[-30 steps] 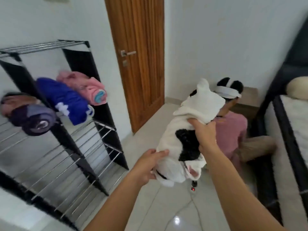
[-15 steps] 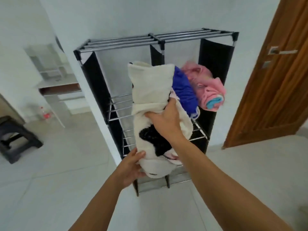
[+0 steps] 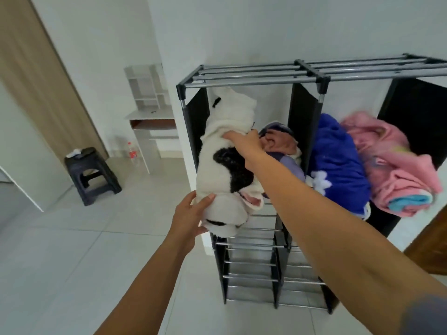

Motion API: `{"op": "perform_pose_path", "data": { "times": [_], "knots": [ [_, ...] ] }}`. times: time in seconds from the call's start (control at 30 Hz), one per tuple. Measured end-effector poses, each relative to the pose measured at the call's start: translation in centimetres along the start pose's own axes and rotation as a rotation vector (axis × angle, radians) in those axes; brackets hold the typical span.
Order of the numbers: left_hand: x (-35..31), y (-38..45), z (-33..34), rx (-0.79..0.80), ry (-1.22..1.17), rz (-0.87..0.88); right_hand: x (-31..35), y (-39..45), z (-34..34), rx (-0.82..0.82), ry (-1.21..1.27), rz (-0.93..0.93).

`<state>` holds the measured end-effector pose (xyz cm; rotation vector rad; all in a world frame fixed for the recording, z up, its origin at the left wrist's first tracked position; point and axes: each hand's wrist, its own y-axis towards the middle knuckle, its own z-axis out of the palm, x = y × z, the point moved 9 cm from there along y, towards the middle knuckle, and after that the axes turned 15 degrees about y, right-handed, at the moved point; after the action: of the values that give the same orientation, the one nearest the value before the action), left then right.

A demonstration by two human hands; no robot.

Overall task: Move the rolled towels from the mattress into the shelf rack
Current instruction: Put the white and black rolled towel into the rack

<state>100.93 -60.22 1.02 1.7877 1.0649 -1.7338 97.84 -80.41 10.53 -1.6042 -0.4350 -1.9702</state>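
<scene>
A rolled white towel with black patches (image 3: 223,151) lies half inside the top left compartment of the black and metal shelf rack (image 3: 251,77). My right hand (image 3: 244,142) grips its upper side. My left hand (image 3: 191,217) cups its near end, which sticks out of the rack's front. Beside it in the same compartment sits a purple and brown rolled towel (image 3: 280,143). A blue rolled towel (image 3: 336,160) and a pink one (image 3: 396,165) lie in the compartment to the right. The mattress is out of view.
Lower shelves of bare metal bars (image 3: 251,264) run below the towels. A black plastic stool (image 3: 90,174) stands on the tiled floor at left, near a white desk unit (image 3: 150,117) with a bottle (image 3: 131,153) beside it. A wooden door edge (image 3: 433,247) shows at right.
I have turned from the seated person and door to face the rack. Both hands have carried the white towel up and pushed it into the top left compartment.
</scene>
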Motion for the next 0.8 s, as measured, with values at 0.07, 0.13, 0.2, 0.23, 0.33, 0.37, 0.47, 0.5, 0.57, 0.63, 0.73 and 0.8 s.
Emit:
{"op": "perform_pose_path", "data": {
  "times": [0.07, 0.13, 0.2, 0.23, 0.33, 0.37, 0.47, 0.5, 0.57, 0.63, 0.73, 0.8],
  "knots": [
    [-1.4, 1.4, 0.1, -0.052, 0.034, 0.056, -0.3, 2.4, 0.2, 0.0, 0.087, 0.071],
    [-2.5, 2.9, 0.5, -0.108, 0.092, 0.098, -0.7, 5.3, 0.1, -0.011, 0.186, 0.123],
    [-3.9, 4.1, 0.9, -0.179, 0.177, 0.146, -0.9, 8.0, -0.3, -0.023, 0.223, 0.133],
    [-4.6, 4.8, 1.3, -0.211, 0.236, 0.175, -1.0, 9.3, -0.4, -0.025, 0.227, 0.132],
    [-6.6, 6.5, 2.8, -0.26, 0.407, 0.246, -1.1, 10.8, -0.1, -0.018, 0.226, 0.151],
    [-6.9, 7.1, 3.3, -0.267, 0.449, 0.256, -1.3, 11.3, -0.1, -0.024, 0.214, 0.161],
    [-6.2, 8.7, 4.8, -0.224, 0.569, 0.26, -2.7, 12.6, -0.3, -0.052, 0.124, 0.202],
    [-5.7, 8.9, 5.5, -0.182, 0.61, 0.261, -3.2, 12.9, -0.5, -0.073, 0.063, 0.213],
    [-4.8, 9.3, 6.6, -0.105, 0.674, 0.274, -3.9, 13.0, -0.8, -0.089, -0.066, 0.232],
    [-4.9, 9.7, 6.6, -0.091, 0.666, 0.293, -4.4, 13.2, -0.8, -0.081, -0.161, 0.237],
    [-5.4, 10.3, 5.0, -0.147, 0.544, 0.267, -4.0, 13.9, -0.3, -0.049, -0.303, 0.157],
    [-5.1, 10.6, 4.2, -0.178, 0.519, 0.231, -3.3, 14.0, 0.3, -0.021, -0.482, 0.087]
  ]
}}
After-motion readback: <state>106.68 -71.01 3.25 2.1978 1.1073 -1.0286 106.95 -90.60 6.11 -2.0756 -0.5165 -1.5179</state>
